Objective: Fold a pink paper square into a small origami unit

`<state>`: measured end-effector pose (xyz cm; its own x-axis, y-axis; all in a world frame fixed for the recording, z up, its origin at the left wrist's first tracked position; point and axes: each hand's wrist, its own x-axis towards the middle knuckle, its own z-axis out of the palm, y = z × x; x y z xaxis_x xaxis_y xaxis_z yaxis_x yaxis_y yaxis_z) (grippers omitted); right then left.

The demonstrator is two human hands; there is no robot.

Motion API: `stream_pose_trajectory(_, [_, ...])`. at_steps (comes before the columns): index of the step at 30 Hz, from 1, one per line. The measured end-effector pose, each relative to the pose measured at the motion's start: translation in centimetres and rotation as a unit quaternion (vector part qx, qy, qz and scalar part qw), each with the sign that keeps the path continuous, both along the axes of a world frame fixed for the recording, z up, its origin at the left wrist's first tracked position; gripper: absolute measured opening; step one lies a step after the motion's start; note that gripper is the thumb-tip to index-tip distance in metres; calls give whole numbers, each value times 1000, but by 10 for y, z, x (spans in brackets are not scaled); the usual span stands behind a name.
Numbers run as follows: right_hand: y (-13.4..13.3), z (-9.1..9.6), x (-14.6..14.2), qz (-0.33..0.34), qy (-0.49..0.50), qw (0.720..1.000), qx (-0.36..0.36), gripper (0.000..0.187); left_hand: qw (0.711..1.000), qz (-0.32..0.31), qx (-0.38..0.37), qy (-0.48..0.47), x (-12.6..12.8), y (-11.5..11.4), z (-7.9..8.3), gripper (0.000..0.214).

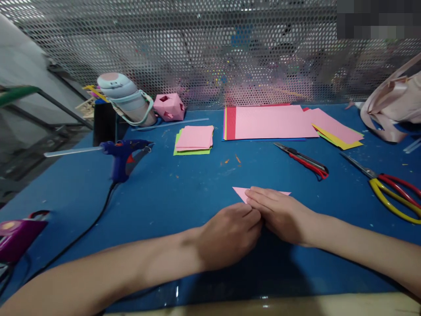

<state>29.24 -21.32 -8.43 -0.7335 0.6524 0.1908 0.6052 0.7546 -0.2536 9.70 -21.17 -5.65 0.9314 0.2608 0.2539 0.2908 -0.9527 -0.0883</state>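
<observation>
Flatly, right fingers (261, 196) extended over pink paper triangle (240, 193); left fingers (249, 214) curled, grip unclear.

The blue desk (184, 193) bears a glue gun (120, 161), stacked square papers (195, 138), larger coloured sheets (272, 123), a cutter (305, 161), scissors (371, 173) and a pointed pink paper (241, 193)

Left hand (232, 237): bare across knuckles and back. Behind its fingers (254, 218), the wrist is bare; the left forearm (141, 267) likewise, broadening toward the edge of view. Right hand (284, 215): bare, fingers slender. Well behind those fingers, the right forearm (362, 245) is bare to the edge of view. Nail detail: too small to assess.
</observation>
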Motion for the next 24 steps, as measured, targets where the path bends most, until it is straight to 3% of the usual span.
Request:
stream_pose_trajectory(3, [2,0,2,2,-56,998,15,51,1000,6,-3,-22,0,0,-2,21])
stream_pose_trajectory(9, [-8,32,20,-47,-136,982,121,42,999,5,-27,-24,0,0,0,18])
stream_pose_trajectory(16, [-29,38,31,-96,-240,936,240,52,999,-9,-24,-37,1,3,-2,18])
stream_pose_trajectory(20, [-29,47,31,-120,-250,934,225,46,997,-27,-30,-71,2,10,-5,25])
stream_pose_trajectory(24, [-24,51,25,-139,-204,947,206,37,990,54,-119,-59,6,15,-6,34])
